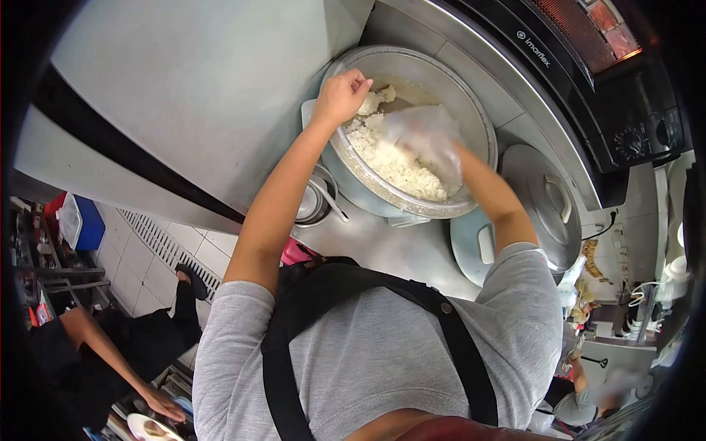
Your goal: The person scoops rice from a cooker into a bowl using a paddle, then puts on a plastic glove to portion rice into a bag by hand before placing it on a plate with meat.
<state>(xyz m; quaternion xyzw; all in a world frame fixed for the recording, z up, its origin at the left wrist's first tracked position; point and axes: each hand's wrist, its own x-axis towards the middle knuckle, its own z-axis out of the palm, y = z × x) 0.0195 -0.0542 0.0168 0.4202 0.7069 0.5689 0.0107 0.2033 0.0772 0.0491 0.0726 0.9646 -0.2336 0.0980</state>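
Note:
A large round metal pot (344, 154) stands on the steel counter, with white rice (393, 163) heaped in it. My right hand (426, 140) is inside the pot on the rice, covered by a clear plastic bag (441, 125) and blurred by motion; its fingers cannot be made out. My left hand (344, 95) is at the pot's left rim, fingers curled closed, close to a clump of rice (371, 101). Whether it holds anything is hidden.
A lidded metal pot (533, 191) stands right of the rice pot. Left of it are a small pot with a handle (316, 198) and a grey cabinet (184, 88). An oven (581, 81) is above right. One person (125, 353) is lower left, another (577, 397) lower right.

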